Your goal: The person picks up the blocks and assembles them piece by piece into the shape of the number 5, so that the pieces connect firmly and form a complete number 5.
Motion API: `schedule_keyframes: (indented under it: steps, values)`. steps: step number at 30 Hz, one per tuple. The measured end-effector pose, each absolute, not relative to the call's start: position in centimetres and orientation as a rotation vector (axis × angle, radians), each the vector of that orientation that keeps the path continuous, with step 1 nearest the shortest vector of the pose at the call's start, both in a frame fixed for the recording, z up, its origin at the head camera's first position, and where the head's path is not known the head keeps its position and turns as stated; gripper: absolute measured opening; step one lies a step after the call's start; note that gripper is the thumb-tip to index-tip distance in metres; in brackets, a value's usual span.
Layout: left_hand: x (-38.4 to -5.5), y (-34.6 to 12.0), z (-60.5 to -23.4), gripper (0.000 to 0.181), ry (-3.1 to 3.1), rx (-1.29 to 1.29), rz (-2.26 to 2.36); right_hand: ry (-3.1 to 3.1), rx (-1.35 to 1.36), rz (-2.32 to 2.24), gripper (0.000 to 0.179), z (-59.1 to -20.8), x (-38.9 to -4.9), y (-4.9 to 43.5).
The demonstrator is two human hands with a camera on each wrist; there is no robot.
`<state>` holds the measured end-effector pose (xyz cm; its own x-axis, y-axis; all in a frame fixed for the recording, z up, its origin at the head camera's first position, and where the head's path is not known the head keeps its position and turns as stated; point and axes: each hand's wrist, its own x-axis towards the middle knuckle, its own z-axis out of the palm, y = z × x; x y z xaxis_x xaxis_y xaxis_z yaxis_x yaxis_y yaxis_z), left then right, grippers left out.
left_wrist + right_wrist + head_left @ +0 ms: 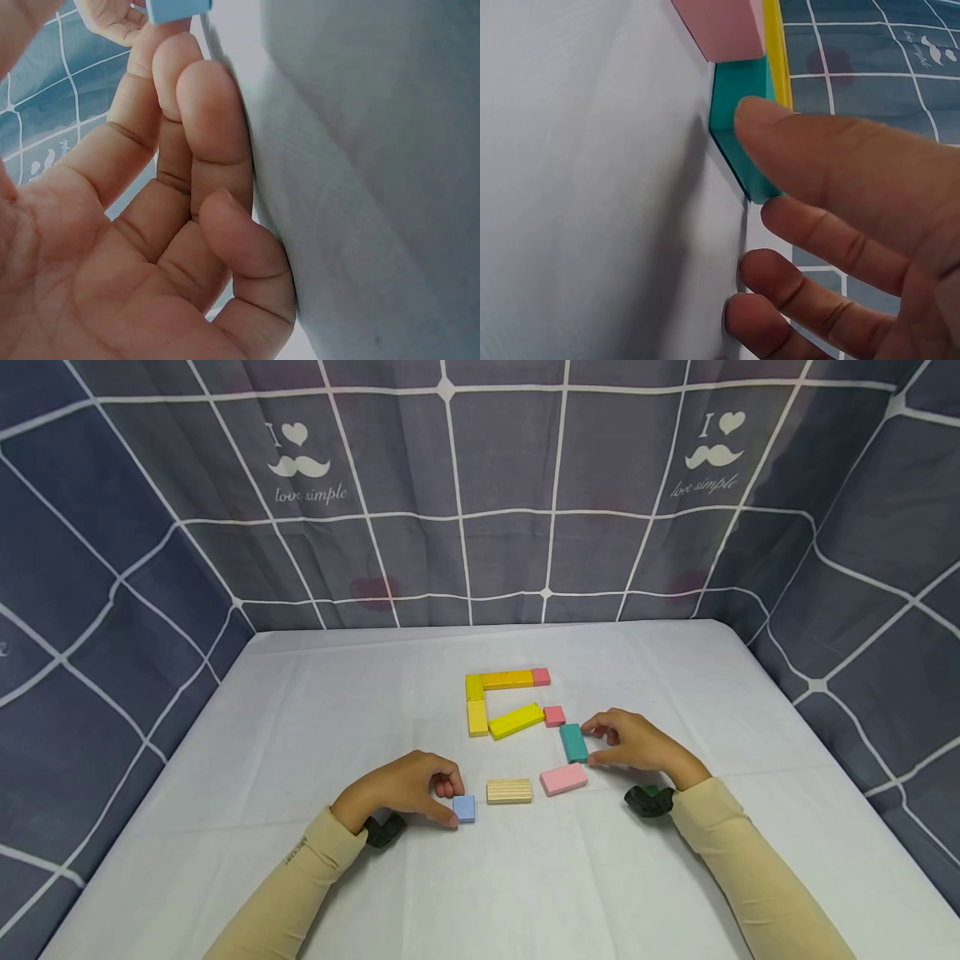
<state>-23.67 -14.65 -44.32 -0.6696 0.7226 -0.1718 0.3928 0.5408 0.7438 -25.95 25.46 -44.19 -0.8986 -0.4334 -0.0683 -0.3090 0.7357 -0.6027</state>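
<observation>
My left hand (408, 785) pinches a small light blue block (463, 808) between thumb and forefinger. In the left wrist view, its other fingers curl near the cloth and the blue block (178, 7) shows at the top edge. My right hand (637, 743) holds a teal block (573, 743) by its right side, with thumb and forefinger near its two ends. A pink block (564, 779) lies just below the teal one. Between the pink and blue blocks lies a ridged beige block (508, 791). A small red-pink block (554, 716) sits at the teal block's upper left.
A slanted yellow block (516, 721) meets that small block. Further yellow blocks (477, 718) form a corner, with an orange-yellow block (507, 680) and another red-pink block (541, 677) along the top. White cloth (300, 710) covers the table; dark checked curtains (502, 460) surround it.
</observation>
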Motion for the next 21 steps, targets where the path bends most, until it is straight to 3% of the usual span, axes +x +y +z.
schedule_keyframes:
  steps: [21]
  values:
    - [-23.7, -14.7, -44.3, 0.028, 2.311, 0.91, 0.956, 2.716, -0.599, -0.909, 0.044, -43.9, -25.8, 24.1]
